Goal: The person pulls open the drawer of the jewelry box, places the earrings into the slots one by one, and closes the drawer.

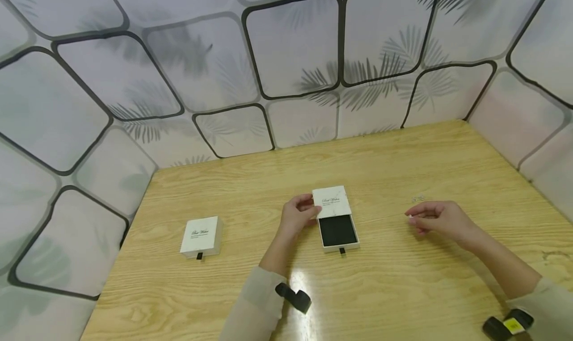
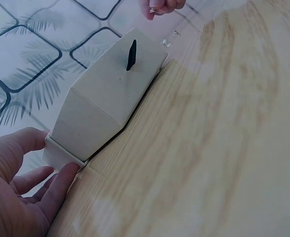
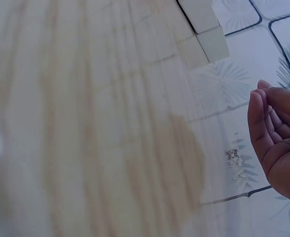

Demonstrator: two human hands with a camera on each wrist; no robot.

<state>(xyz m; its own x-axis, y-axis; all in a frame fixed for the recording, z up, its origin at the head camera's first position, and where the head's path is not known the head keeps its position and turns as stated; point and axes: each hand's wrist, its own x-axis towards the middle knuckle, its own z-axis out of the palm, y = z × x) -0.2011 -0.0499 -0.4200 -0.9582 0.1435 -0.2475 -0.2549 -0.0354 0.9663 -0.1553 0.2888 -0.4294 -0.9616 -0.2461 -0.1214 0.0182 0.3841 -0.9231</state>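
Note:
A white drawer box with black lettering stands partly pulled out, its tray showing a black lining and a black pull tab. My left hand grips the left side of its sleeve, thumb at the top face and fingers round the edge. Off to the right, my right hand pinches a tiny whitish piece between thumb and fingertips, close over the table. Its exact kind I cannot tell. Just beyond that hand lie several small silvery, glittering pieces.
A second white box with the same lettering sits closed at the left, its black tab toward me. The wooden table ends at a leaf-patterned backdrop behind and on both sides.

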